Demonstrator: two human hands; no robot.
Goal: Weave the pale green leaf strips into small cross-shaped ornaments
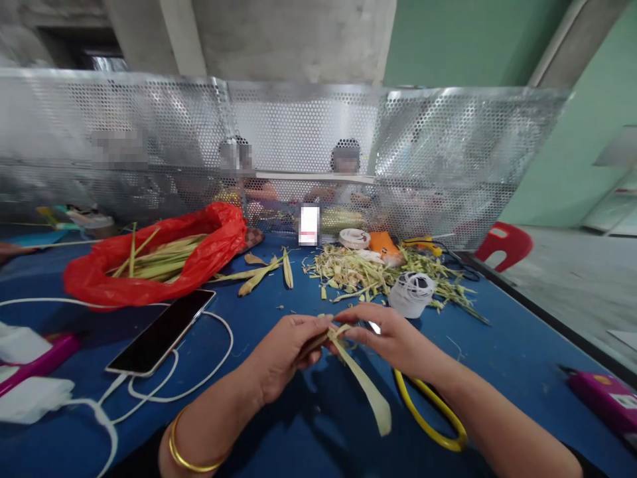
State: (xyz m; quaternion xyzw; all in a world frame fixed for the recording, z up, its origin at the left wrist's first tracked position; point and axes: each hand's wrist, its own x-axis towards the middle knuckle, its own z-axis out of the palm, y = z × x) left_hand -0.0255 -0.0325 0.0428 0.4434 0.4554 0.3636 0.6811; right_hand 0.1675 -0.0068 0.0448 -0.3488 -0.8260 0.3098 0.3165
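Note:
Near the table's middle, my left hand is closed around the folded end of a pale green-yellow leaf strip. The strip's broad free end hangs down to the right. My right hand meets the left one, its thumb and fingers pinched on the strip by the left thumb. Fingers partly hide the folded part. Below my right forearm lies a yellow loop, like a large handle; its upper part is hidden. Just beyond my right hand stands a white tub with white cord or tape wound on top.
Leaf scraps are heaped at the back right, by a tape roll and an orange packet. At left are a red bag of leaf strips, a phone and white cables. A perforated metal screen stands behind; people sit beyond.

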